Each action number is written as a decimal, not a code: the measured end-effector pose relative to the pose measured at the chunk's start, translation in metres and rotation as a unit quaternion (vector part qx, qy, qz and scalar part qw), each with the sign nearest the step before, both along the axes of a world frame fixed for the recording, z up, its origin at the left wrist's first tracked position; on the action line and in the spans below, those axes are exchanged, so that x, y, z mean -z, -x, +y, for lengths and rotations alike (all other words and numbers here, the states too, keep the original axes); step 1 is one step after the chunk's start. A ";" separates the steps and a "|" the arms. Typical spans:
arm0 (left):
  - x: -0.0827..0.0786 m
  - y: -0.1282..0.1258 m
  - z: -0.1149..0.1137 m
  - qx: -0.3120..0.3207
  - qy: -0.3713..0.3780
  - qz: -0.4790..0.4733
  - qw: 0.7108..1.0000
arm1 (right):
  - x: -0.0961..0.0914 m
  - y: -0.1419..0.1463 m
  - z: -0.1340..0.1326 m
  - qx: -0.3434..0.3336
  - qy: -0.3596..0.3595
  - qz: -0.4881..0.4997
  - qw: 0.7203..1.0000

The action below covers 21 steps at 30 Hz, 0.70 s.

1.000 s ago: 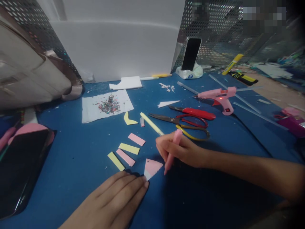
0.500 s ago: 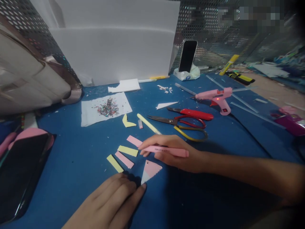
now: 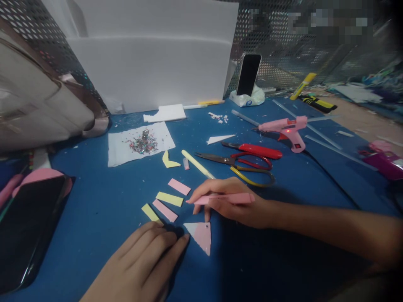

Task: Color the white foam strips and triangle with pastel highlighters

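Observation:
A pink highlighter (image 3: 231, 199) is in my right hand (image 3: 233, 214), its tip pointing left above the blue surface. Below that hand lies a triangular piece (image 3: 203, 235), mostly pink with a white corner and a small hole. My left hand (image 3: 145, 256) rests on the surface with its fingers stretched forward and nothing visible in them. Its thumb tip is just beside the triangle's left edge, and its fingertips reach the lower end of a yellow strip (image 3: 150, 212). Close by are another yellow strip (image 3: 170, 199), a pink strip (image 3: 165, 210) and a second pink strip (image 3: 179, 186).
Farther back lie scissors (image 3: 231, 160), red-handled pliers (image 3: 258, 150), a yellow pen (image 3: 197, 163) and a pink glue gun (image 3: 288, 128) with its light on. Glitter bits cover a white sheet (image 3: 116, 147). A dark phone (image 3: 28, 235) lies left; another phone (image 3: 248, 75) stands behind.
The triangle has turned, its white corner swinging from the bottom to the upper left. My right hand has shifted slightly right with the highlighter, and my left thumb has drawn back a little.

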<state>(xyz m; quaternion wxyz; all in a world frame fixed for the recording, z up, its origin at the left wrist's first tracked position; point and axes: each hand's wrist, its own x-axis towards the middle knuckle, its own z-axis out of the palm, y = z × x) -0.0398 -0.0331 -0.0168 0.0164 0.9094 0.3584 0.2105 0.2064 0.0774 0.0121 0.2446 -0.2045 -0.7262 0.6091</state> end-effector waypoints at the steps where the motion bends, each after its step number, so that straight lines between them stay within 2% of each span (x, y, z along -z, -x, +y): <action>1: 0.000 -0.001 0.001 -0.003 -0.002 -0.001 1.000 | 0.000 0.000 0.000 0.002 0.001 -0.003 1.000; 11: -0.003 0.001 0.000 0.003 0.006 0.014 1.000 | 0.002 -0.002 0.000 -0.023 -0.002 -0.022 1.000; 18: -0.002 -0.001 0.000 -0.006 0.012 0.015 1.000 | 0.002 -0.003 0.001 -0.058 0.030 0.000 0.998; 21: -0.001 -0.001 0.001 -0.010 0.006 0.008 1.000 | 0.003 -0.003 0.002 -0.061 0.013 0.027 0.998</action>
